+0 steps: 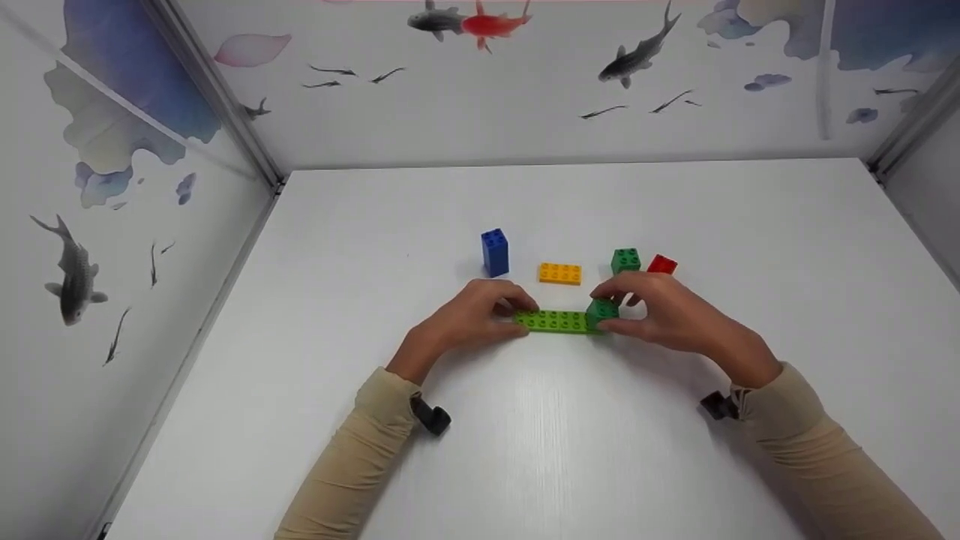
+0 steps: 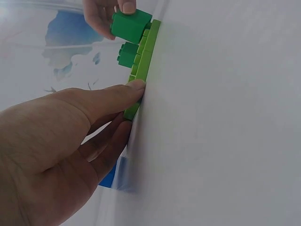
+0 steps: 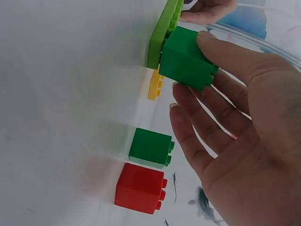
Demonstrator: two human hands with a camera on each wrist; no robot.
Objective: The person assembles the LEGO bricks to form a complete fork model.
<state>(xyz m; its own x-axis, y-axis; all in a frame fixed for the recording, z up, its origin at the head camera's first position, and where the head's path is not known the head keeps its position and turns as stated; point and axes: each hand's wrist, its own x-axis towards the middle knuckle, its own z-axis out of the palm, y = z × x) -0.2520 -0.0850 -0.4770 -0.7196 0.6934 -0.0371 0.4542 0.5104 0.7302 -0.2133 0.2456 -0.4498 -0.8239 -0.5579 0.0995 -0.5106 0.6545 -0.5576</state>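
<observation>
My left hand (image 1: 472, 319) pinches the left end of a long lime-green building plate (image 1: 553, 321), thumb on the near side and fingers on the far side. At the plate's other end, my right hand (image 1: 671, 319) holds a dark green toy brick (image 3: 184, 59) between thumb and fingers. That brick has its studs facing up and its underside right at the plate's studs. In the left wrist view, the held brick looks slightly tilted against the plate (image 2: 149, 49). Bare studs show along the plate between the two hands.
Behind the plate lies a flat yellow brick (image 1: 560, 274), with a tall blue brick (image 1: 495, 253) upright to its left. A second green brick (image 1: 625, 260) and a red brick (image 3: 140, 188) stand close behind my right hand. Printed panels border the white table (image 1: 480, 450).
</observation>
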